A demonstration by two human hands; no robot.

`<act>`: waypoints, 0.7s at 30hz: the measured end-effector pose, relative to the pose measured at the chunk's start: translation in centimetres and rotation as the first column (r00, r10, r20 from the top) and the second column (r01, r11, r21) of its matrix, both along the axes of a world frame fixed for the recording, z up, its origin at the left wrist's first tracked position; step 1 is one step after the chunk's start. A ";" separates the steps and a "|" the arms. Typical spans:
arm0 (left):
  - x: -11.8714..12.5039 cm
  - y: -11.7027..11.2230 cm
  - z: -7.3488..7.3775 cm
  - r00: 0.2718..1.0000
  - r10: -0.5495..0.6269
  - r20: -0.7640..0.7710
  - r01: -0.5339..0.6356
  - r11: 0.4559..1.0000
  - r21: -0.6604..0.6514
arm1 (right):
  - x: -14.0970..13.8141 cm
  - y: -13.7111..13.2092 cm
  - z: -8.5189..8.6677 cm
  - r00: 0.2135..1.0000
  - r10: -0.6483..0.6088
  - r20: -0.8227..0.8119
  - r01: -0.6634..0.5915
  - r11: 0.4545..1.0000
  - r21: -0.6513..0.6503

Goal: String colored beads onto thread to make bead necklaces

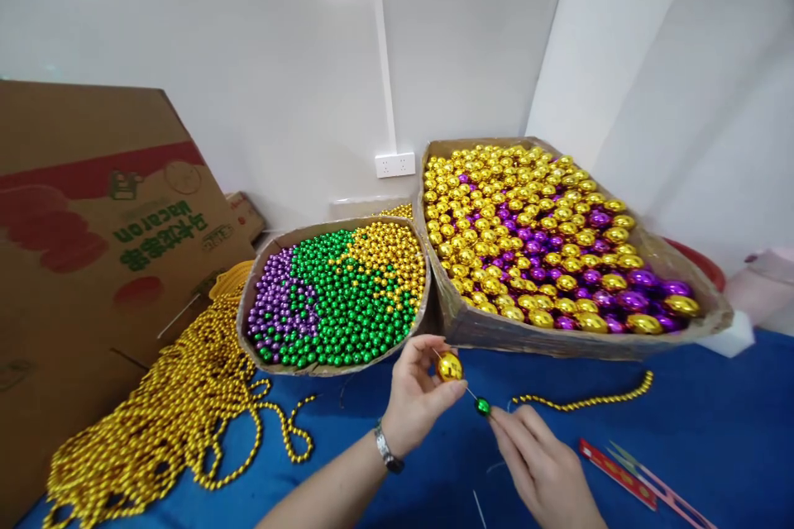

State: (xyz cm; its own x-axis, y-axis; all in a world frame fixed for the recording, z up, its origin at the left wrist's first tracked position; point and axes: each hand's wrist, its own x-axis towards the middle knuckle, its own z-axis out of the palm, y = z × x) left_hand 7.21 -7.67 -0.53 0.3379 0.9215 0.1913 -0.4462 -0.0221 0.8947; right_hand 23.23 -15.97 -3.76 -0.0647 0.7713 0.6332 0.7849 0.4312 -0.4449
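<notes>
My left hand pinches a large gold bead between thumb and fingers, just in front of the small-bead box. My right hand pinches a small green bead at its fingertips. A thin needle or wire runs between the two beads. A short strand of small gold beads trails to the right from the green bead across the blue table.
A cardboard box holds small purple, green and gold beads. A larger box holds big gold and purple beads. A heap of gold bead strands lies left, beside a big cardboard carton. A red ruler lies lower right.
</notes>
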 end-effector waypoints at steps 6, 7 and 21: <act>0.0 1.7 2.3 0.981 -0.032 -0.191 0.071 0.978 0.198 | 0.7 -0.1 -0.1 0.996 0.020 -0.086 -0.022 0.999 -0.027; 0.3 2.7 3.3 0.968 0.017 -0.252 0.055 0.960 0.274 | 0.8 -0.1 -0.2 0.996 0.010 -0.088 -0.013 1.000 -0.026; 11.7 11.0 10.2 0.093 0.604 -0.791 0.739 0.491 0.461 | 3.2 -1.3 0.6 0.987 -0.123 -0.099 0.119 0.992 -0.046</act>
State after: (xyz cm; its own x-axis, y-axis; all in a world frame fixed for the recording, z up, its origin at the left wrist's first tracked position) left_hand 18.96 3.30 9.70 0.8401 0.5363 0.0810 0.5391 -0.8421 -0.0158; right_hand 26.42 -17.24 -3.17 0.0938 0.7944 0.6002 0.7799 0.3161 -0.5403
